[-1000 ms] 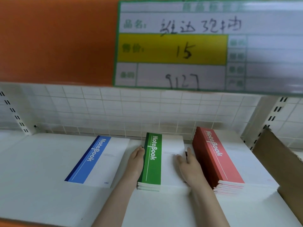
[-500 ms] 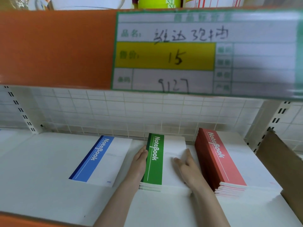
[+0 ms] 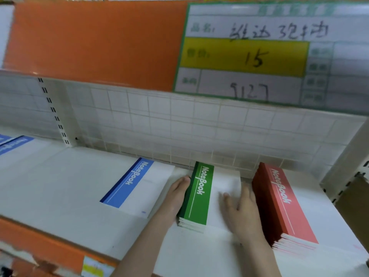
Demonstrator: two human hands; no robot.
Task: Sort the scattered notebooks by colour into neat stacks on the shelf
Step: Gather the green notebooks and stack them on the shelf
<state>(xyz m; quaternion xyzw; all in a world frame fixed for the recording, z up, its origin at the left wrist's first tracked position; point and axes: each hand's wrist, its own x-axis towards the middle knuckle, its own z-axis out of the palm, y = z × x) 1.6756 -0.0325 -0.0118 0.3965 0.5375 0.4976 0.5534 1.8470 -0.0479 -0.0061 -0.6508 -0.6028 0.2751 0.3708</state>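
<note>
L hand (image 3: 176, 198) flat vs spine side of green stack (image 3: 199, 198), mid-shelf (image 3: 60, 196); R hand (image 3: 242, 212) lies relaxed on its white cover, gripping nothing. Risk: uneven squeeze skews top copies, or R wrist nudges red stack (image 3: 283, 204) just beside. Count: 3 piles here: blue (image 3: 131, 184), green, red; more blue notebooks (image 3: 14, 143) at far L, prob. 2, blurred.
</note>
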